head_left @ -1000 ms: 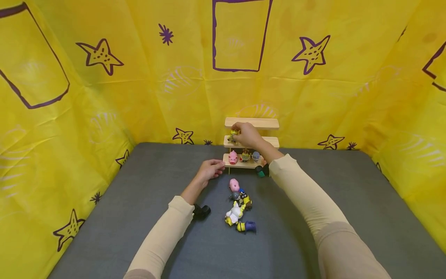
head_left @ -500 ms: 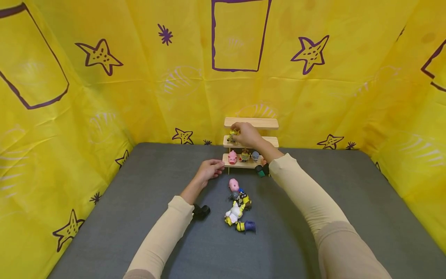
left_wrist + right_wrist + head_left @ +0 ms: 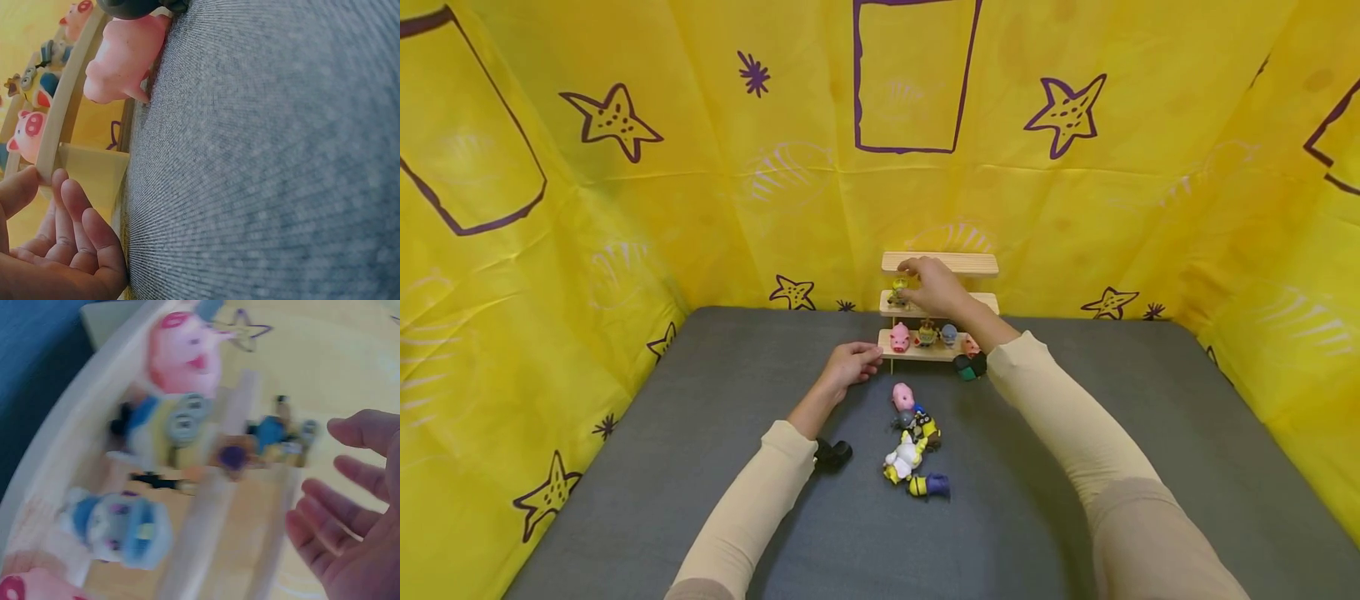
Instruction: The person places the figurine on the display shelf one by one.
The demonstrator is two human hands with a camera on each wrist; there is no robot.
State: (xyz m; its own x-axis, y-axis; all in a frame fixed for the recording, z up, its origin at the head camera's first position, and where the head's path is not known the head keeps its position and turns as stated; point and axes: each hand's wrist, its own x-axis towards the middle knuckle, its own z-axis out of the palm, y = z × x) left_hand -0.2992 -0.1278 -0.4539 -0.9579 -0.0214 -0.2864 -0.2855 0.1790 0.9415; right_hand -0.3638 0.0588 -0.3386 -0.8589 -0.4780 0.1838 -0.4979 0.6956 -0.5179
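A yellow cloth [image 3: 700,237], printed with purple stars and outlines, makes up the back and side walls. Below it spreads the grey counter [image 3: 737,358]. At the counter's far side stands a wooden stand [image 3: 955,264] of three stepped tiers.

The right hand [image 3: 940,290] hovers at the left part of the middle tier, its fingers spread and holding nothing; the right wrist view shows a gap between it and the yellow figure [image 3: 898,293] standing there. The left hand [image 3: 852,364] pinches the left end of the bottom tier between thumb and fingers, which probably steadies the stand.

The figures are smallest. Along the bottom tier, from left to right, are a pink pig [image 3: 899,337], a crowned yellow figure [image 3: 927,334], a grey-blue figure [image 3: 949,335] and a second pig [image 3: 972,345], partly hidden in the head view. On the counter in front of the stand, a loose cluster remains: a white-and-yellow figure [image 3: 906,457], a goggled figure [image 3: 931,432], another pink pig [image 3: 903,397], a yellow-and-blue figure [image 3: 931,486] on its side, and a dark grey figure [image 3: 903,421], whose details are too small to tell.

With five placed and apparently five left, the arranging looks roughly half done.
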